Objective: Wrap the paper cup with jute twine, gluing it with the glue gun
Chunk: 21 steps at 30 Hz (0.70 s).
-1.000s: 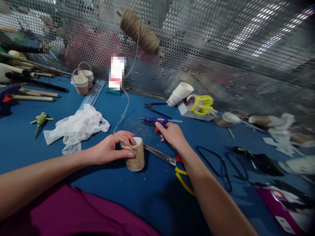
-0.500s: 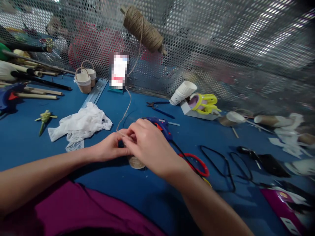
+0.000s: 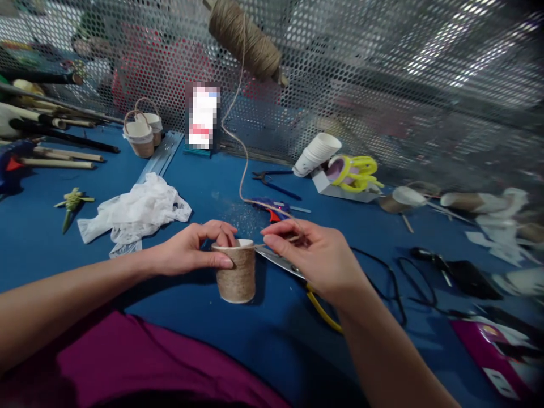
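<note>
My left hand (image 3: 204, 249) grips the rim of a paper cup (image 3: 236, 277) wrapped in brown twine, thumb outside and fingers inside. The cup stands upright near the table's front. Right of it, my right hand (image 3: 310, 252) pinches a strand of twine (image 3: 245, 164) that runs up to a large spool (image 3: 244, 39) on the mesh. A short stretch of the strand spans from the cup's rim to my fingertips. Under my right hand lie scissors (image 3: 278, 262) with a yellow handle, partly hidden. Just behind is a blue glue gun (image 3: 272, 209), partly covered by the strand.
White lace (image 3: 140, 209) lies at left near a small green figure (image 3: 73, 207). Two small handled baskets (image 3: 140, 139), a phone (image 3: 203, 119), pliers (image 3: 276, 186), stacked paper cups (image 3: 317, 156) and a yellow-handled item (image 3: 355, 173) line the back. Black cable (image 3: 382, 277) lies at right.
My right hand has moved right, away from the cup, drawing the twine with it. The cup now stands in plain view, and the strand hangs in a new curve farther right.
</note>
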Each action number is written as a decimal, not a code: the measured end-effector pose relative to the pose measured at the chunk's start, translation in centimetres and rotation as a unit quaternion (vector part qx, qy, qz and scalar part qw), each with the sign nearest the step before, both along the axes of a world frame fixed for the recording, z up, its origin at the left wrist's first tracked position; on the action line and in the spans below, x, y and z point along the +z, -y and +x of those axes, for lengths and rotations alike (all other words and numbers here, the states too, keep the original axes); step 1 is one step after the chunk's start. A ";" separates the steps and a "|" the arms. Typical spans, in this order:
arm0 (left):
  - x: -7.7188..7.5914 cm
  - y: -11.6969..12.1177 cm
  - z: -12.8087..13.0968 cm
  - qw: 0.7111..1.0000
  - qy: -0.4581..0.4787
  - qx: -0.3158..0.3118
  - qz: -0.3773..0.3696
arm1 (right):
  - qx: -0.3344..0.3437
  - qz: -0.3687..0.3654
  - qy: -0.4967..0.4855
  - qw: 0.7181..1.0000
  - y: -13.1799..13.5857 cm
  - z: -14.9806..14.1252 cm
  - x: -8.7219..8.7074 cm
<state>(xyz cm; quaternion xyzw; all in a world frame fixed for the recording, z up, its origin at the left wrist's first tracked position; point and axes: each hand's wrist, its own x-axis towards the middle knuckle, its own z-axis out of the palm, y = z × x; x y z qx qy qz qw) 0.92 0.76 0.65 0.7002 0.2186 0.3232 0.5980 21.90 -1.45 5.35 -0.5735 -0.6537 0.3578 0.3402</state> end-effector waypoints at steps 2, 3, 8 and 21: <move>0.0 0.1 0.0 1.000 -0.001 -0.008 -0.006 | -0.002 0.004 -0.013 1.000 0.2 0.0 -0.1; 0.0 0.1 0.1 1.000 -0.001 -0.012 -0.008 | -0.004 0.010 -0.017 1.000 0.2 0.0 -0.1; 0.0 0.1 0.1 1.000 -0.010 -0.018 -0.012 | -0.016 0.039 -0.014 0.999 0.8 -0.3 0.8; 0.0 0.2 -0.1 0.997 0.014 -0.034 -0.072 | -0.015 0.019 -0.016 1.000 1.3 0.0 -0.1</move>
